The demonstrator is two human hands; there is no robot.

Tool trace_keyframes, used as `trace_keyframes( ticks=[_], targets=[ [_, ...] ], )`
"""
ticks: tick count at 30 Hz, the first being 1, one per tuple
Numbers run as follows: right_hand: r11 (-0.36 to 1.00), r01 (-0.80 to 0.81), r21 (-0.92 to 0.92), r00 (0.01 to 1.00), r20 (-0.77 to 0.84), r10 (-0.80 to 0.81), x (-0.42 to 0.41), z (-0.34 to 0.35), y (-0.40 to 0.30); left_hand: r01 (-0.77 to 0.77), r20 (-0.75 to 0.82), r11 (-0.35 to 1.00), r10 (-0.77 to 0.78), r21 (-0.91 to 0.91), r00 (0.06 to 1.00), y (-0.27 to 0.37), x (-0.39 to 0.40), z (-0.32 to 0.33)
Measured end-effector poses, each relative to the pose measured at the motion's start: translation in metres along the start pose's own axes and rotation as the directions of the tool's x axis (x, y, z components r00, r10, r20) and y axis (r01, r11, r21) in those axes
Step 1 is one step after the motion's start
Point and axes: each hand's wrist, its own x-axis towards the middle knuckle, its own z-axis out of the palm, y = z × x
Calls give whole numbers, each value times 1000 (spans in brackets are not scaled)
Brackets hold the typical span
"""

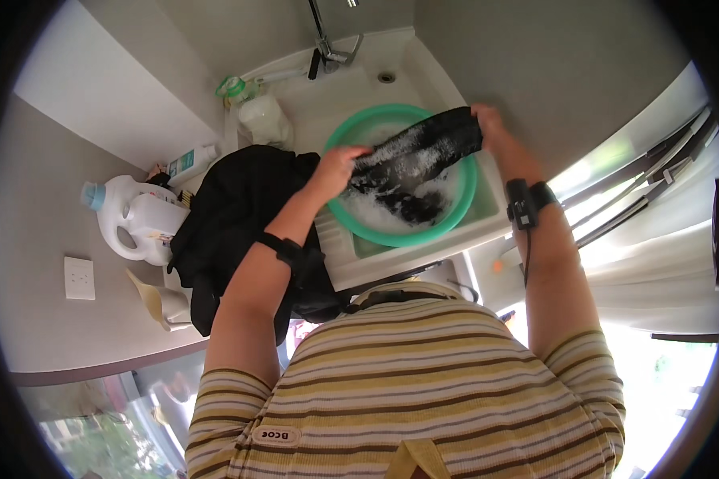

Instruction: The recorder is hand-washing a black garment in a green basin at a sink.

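Stretched between my two hands is a black cloth garment (422, 143), wet and streaked with white suds. My left hand (337, 172) grips its near-left end above the rim of a green plastic basin (468, 200). At the upper right, my right hand (490, 123) pinches the other end, raised past the basin's far-right rim. The garment's lower part (416, 205) hangs into foamy water (371, 211). The basin stands in a white laundry sink (350, 96). How far the cloth reaches under the foam is hidden.
A dry-looking black garment (239, 203) is heaped left of the sink. Beyond it stand a white detergent jug (138, 218), a white bottle (192, 164) and a green-lidded container (233, 90). A chrome faucet (334, 55) rises at the back, near the drain (386, 77). Walls border both sides.
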Motion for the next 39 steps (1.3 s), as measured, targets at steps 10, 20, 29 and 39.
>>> trace_keyframes(
  ticks=[10, 20, 29, 39],
  targets=[
    [947, 225, -230, 914, 386, -123, -43, 19, -16, 333, 48, 943, -333, 10, 942, 14, -3, 3],
    [487, 507, -711, 728, 656, 199, -36, 2, -3, 33, 267, 872, -186, 489, 946, -15, 7, -31],
    [692, -2, -722, 951, 213, 225, -25, -4, 3, -98, 631, 837, -322, 538, 706, -37, -2, -3],
    [765, 151, -626, 869, 453, 199, -39, 24, -9, 150, 132, 986, -158, 67, 979, -29, 41, 86]
  ],
)
